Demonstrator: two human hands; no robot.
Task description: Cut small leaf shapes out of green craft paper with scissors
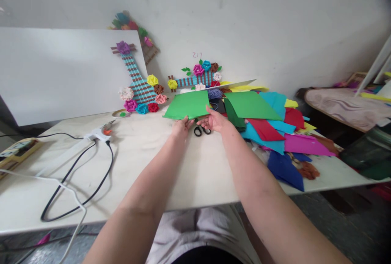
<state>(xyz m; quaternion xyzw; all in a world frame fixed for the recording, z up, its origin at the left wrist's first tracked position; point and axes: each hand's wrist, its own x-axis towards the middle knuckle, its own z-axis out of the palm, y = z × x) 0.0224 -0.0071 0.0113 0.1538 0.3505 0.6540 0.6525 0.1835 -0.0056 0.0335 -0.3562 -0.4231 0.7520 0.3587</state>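
Observation:
Both my hands reach to the far middle of the white table [189,174]. My left hand [182,126] pinches the near edge of a green paper sheet [187,104], which is lifted and tilted toward the wall. My right hand [215,120] grips the same sheet at its near right corner, thumb on top. Black-handled scissors [202,130] lie on the table between and just under my hands.
A pile of coloured paper sheets [275,129] covers the right side of the table. A glue gun [102,132] with a black cable [76,182] lies at the left. Paper-flower guitar crafts [139,86] lean on a white board [61,72] and the wall.

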